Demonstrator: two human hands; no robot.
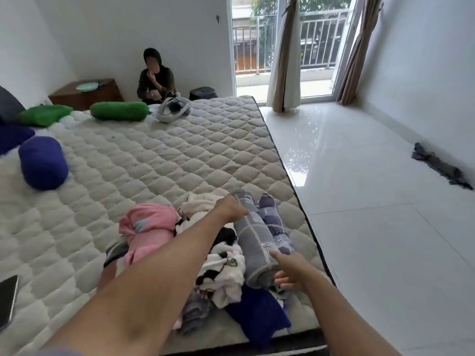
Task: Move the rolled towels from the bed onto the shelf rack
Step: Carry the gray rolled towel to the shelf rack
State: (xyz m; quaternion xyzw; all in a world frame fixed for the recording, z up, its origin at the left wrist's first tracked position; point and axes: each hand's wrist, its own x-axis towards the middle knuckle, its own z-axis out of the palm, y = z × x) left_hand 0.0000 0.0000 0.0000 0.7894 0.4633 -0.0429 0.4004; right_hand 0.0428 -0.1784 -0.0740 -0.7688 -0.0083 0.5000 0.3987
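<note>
A pile of rolled towels lies at the near right corner of the quilted mattress (154, 160). On top of it lies a grey rolled towel (253, 240) with pale stripes. My left hand (230, 209) grips its far end. My right hand (290, 271) clasps its near end, thumb on top and fingers underneath. Beside it lie a second grey-blue roll (272, 217), a pink roll (146, 227), a black-and-white towel (223, 268) and a dark blue one (257, 312). Farther off on the bed are a blue roll (42, 163) and two green rolls (119, 111) (43, 115). No shelf rack is in view.
A person (156, 78) sits on the floor beyond the bed, next to a wooden bedside table (84, 95). A headset (173, 109) lies on the far part of the bed and a phone (7, 301) at its left edge. White tiled floor (372, 201) spreads to the right, with a dark cloth (437, 168) by the wall.
</note>
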